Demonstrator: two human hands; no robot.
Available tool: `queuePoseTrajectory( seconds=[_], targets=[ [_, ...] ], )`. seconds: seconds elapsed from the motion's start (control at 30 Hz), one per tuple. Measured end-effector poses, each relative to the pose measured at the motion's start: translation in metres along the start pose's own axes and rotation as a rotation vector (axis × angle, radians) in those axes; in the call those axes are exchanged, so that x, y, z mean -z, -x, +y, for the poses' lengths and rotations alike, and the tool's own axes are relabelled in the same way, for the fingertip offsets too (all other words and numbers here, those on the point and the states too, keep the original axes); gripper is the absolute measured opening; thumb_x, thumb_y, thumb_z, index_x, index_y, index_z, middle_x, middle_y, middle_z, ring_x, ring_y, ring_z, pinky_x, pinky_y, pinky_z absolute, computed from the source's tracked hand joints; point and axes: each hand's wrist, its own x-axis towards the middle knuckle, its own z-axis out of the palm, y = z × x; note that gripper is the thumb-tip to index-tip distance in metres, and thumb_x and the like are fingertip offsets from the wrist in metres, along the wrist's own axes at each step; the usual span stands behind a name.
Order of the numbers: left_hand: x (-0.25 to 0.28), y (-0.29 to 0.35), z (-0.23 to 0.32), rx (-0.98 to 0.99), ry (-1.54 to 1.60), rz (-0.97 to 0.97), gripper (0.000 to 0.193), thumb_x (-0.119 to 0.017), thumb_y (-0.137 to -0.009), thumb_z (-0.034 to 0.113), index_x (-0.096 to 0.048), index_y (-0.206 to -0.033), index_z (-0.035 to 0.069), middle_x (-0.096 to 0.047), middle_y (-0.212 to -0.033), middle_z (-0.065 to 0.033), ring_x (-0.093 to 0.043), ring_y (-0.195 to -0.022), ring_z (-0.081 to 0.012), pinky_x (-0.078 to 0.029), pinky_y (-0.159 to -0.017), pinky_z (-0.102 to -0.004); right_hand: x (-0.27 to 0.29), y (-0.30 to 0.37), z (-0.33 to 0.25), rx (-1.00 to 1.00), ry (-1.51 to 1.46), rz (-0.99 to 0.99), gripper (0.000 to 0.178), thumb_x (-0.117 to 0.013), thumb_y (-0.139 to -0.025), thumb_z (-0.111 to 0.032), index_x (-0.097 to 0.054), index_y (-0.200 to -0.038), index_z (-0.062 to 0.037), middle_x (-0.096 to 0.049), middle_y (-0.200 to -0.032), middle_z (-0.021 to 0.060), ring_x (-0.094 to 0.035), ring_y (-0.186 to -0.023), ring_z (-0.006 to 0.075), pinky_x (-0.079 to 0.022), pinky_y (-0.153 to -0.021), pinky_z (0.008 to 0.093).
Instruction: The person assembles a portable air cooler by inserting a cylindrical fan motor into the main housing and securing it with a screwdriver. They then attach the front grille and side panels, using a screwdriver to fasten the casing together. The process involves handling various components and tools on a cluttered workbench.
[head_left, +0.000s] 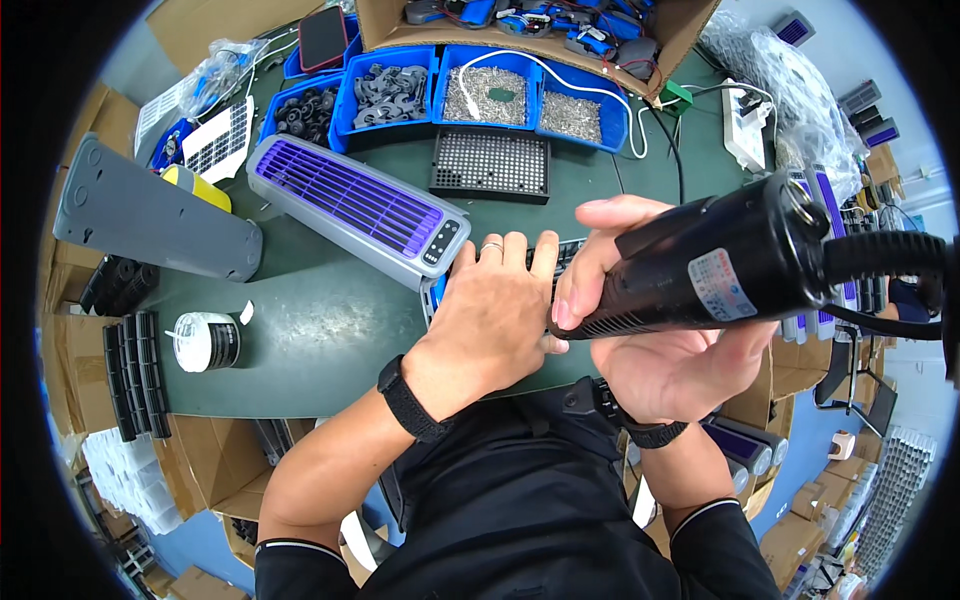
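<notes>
My right hand (640, 340) grips a black electric screwdriver (720, 270) with a label on its body and a black cable running off to the right. Its tip points down toward the work under my left hand (490, 320). That hand lies flat, fingers together, pressing on a dark part (565, 250) at the near end of a grey fan housing with a purple grille (355, 205). The part is mostly hidden by both hands. A ring sits on one finger, and both wrists wear black bands.
Blue bins (480, 95) of screws and black parts line the back of the green table (310, 330). A black perforated tray (490, 165), a grey panel (150, 215), a tape roll (205, 342), a power strip (745, 130) and cardboard boxes (95, 375) surround the work.
</notes>
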Motion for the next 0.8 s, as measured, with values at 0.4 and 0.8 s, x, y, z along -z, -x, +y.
queuePoseTrajectory(
  seconds=[0.4,0.8],
  targets=[
    [-0.009,0.001,-0.006,-0.046,0.057,0.046,0.074,-0.085,-0.076,0.05,-0.061,-0.125,-0.002,-0.056,-0.114,-0.0167,-0.055,-0.109,-0.0346,-0.041,-0.089,-0.0446,-0.004,-0.001,-0.005,-0.103,0.11,0.003,0.129,-0.039,-0.084,-0.099,-0.045,-0.143,0.0152,-0.062,-0.081,0.013,-0.059,-0.074,0.0202,-0.049,-0.072,0.0335],
    [0.0,0.0,0.0,-0.01,0.004,-0.022,0.089,-0.091,-0.074,0.046,-0.051,-0.139,-0.001,-0.063,-0.11,-0.015,-0.063,-0.11,-0.0309,-0.047,-0.092,-0.043,-0.002,0.001,-0.002,-0.051,0.054,0.021,0.126,-0.028,-0.08,-0.103,-0.051,-0.134,0.0087,-0.062,-0.082,0.0117,-0.061,-0.073,0.0198,-0.051,-0.07,0.033]
  ],
)
